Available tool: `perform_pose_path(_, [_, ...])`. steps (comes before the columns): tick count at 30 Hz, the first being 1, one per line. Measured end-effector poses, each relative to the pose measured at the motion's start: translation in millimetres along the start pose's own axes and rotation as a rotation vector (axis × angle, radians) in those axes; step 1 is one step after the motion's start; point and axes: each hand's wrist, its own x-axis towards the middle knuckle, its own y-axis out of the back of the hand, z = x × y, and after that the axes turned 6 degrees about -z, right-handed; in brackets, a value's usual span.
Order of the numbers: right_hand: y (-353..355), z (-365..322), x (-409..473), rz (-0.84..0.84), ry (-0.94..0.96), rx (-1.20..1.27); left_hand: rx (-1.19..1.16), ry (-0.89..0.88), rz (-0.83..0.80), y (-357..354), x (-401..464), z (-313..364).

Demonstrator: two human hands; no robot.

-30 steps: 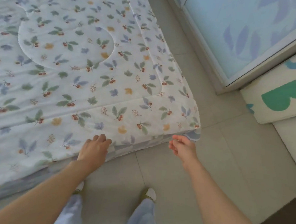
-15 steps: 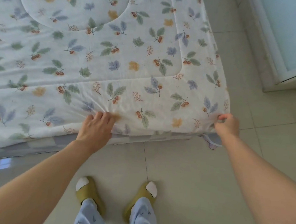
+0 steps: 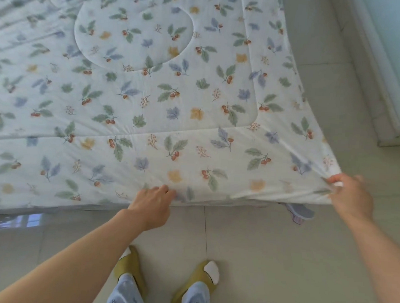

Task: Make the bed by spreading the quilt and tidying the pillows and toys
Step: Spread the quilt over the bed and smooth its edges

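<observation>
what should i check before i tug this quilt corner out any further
1. Right hand pinches the corner of the quilt: ok.
2. Left hand has hold of the foot edge: cannot tell, its fingertips are on the fabric but a grip is not visible.
3. Quilt lies flat across the bed: ok nearby, though creases fan out from the pinched corner.
4. Quilt edge clear of the tiled floor: ok.
5. Purple cloth hanging under the corner is tucked away: not ok.
6. Slippers stand clear of the hem: ok.
</observation>
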Motion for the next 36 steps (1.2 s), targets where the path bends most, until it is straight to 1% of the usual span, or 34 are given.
perform_pose_path(2, [-10.2, -2.9, -0.4, -0.078, -0.024, -0.041, -0.028, 0.005, -0.025, 0.3, 3.1, 3.8])
perform_pose_path(5, [-19.2, -15.8, -11.8, -0.123, -0.001, -0.072, -0.039, 0.018, 0.005, 5.2, -0.6, 2.1])
perform_pose_path(8, [-21.2, -40.2, -36.2, -0.144, 0.127, -0.100, -0.084, 0.042, 0.033, 10.7, -14.2, -7.0])
perform_pose_path(10, [-18.9, -59.9, -56.6, -0.176, 0.172, -0.113, -0.116, 0.052, 0.045, 14.5, -30.1, -18.2])
perform_pose_path(12, [-14.2, -82.8, -84.3, -0.206, 0.229, -0.095, -0.166, 0.055, 0.093, 22.2, -52.8, -32.6])
perform_pose_path(16, [-5.6, -132.5, -141.6, -0.221, 0.415, -0.054, -0.275, 0.079, 0.191, 37.8, -101.7, -61.1])
perform_pose_path(22, [-1.8, -227.5, -251.2, -0.231, 0.667, -0.026, -0.385, 0.124, 0.298, 33.7, -188.5, -133.3])
perform_pose_path(23, [-4.9, -248.9, -271.6, -0.226, 0.712, -0.034, -0.410, 0.136, 0.328, 28.7, -206.5, -154.0])
perform_pose_path(26, [-15.9, -303.8, -322.0, -0.224, 0.777, -0.043, -0.439, 0.151, 0.391, 12.7, -252.4, -208.8])
perform_pose_path(28, [-24.2, -333.0, -344.8, -0.231, 0.786, -0.036, -0.442, 0.154, 0.423, 6.2, -274.7, -239.5])
perform_pose_path(32, [-51.7, -414.2, -403.5, -0.268, 0.855, -0.029, -0.459, 0.221, 0.500, -12.0, -328.5, -324.9])
perform_pose_path(36, [-70.4, -484.6, -443.6, -0.298, 0.958, -0.032, -0.495, 0.287, 0.582, -21.3, -362.5, -391.6])
